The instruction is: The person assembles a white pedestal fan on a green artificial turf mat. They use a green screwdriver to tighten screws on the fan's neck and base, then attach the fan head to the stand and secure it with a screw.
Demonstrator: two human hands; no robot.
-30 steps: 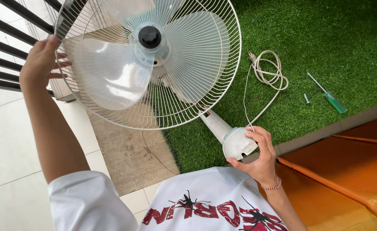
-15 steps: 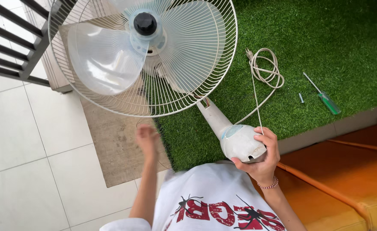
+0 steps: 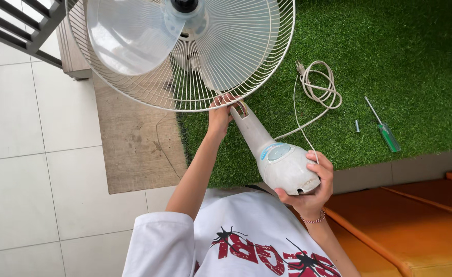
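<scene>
Now both hands, left [image 3: 219, 114] and right [image 3: 310, 187], grip the fan [image 3: 267, 149].

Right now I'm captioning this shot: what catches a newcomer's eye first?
A white fan with a wire cage fills the top. The right hand cups its rounded base, and the left hand touches the cage's lower rim. A coiled cord and a green-handled screwdriver lie on the grass.

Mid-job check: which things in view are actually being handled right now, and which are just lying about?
In hand:
- white fan base, cupped by the right hand
- wire fan guard, touched at its lower rim by the left hand
- power cord, running from the base

Lying about on the green turf:
- green-handled screwdriver
- small metal piece beside it
</scene>
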